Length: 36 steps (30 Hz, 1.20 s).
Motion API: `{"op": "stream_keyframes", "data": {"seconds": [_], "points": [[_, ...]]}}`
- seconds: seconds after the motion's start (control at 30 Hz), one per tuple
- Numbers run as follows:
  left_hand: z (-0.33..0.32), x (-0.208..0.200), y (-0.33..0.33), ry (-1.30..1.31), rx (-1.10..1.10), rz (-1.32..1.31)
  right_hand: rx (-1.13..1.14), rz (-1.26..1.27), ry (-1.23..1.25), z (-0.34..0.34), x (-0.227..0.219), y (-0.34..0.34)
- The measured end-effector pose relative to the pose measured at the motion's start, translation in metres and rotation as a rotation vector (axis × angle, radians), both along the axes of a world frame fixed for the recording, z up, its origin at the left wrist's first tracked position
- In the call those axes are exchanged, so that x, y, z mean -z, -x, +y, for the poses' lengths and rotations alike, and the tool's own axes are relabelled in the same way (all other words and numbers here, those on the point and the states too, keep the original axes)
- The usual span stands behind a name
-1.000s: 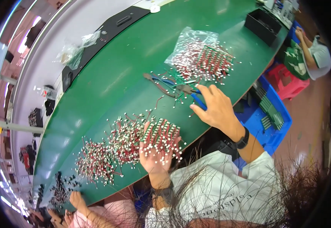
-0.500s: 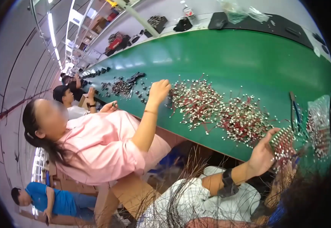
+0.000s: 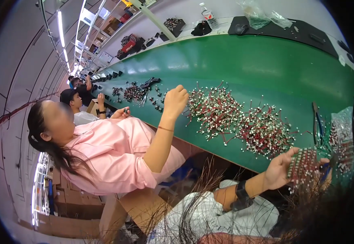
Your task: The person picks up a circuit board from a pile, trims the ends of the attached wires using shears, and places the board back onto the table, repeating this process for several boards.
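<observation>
My left hand (image 3: pixel 279 171), with a black wristband, grips the left edge of a panel of small circuit boards (image 3: pixel 303 164). The panel carries rows of tiny white parts and red wires, and it is held up over the bench's near edge. Beyond its right edge a bit of my right hand (image 3: pixel 325 166) shows, fingers bent, with a blue piece against it; dark hair hides most of this hand. Left of the panel lies a large heap of small white-ended parts with red wires (image 3: pixel 262 128) on the green bench (image 3: pixel 242 53).
Long-handled pliers (image 3: pixel 317 122) and a clear bag (image 3: pixel 341 126) of similar boards lie at the right. A co-worker in pink (image 3: pixel 116 150) reaches toward the heap's left end. Black parts (image 3: pixel 134 93) lie farther off; a dark mat (image 3: pixel 282 30) is at the back.
The panel now turns its rows more toward me, and a little more of my right hand shows beside it. The whole view has shifted slightly; a person in blue has dropped out of sight.
</observation>
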<state>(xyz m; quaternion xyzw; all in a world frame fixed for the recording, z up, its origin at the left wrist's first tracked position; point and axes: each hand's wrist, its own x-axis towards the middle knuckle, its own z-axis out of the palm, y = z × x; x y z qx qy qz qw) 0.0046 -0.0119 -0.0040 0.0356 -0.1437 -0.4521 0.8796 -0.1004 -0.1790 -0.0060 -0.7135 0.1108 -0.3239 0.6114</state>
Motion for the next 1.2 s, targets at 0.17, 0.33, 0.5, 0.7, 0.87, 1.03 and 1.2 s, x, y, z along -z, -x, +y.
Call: {"op": "stream_keyframes", "data": {"seconds": [0.17,0.33,0.5,0.7,0.87,1.03,1.2], "points": [[0.01,-0.014,-0.008,-0.154,0.069,-0.019,-0.184,0.14,0.338,-0.013,-0.027,0.003],[0.019,-0.024,-0.016,-0.266,0.23,-0.085,-0.288,0.219,0.188,-0.02,-0.038,-0.006],[0.014,-0.002,-0.014,-0.26,0.129,0.008,-0.257,0.04,0.357,-0.015,-0.043,-0.018],[0.01,-0.024,-0.011,-0.192,-0.025,0.132,0.083,-0.054,-0.128,-0.001,0.024,-0.003],[-0.001,-0.019,0.006,-0.063,-0.065,0.004,0.139,-0.104,-0.204,0.048,0.048,-0.009],[0.005,-0.007,0.005,-0.177,-0.102,0.03,0.003,-0.093,-0.353,0.042,0.034,-0.007],[0.015,0.003,-0.008,-0.205,-0.01,-0.026,-0.062,-0.036,-0.27,0.042,0.025,-0.01]]}}
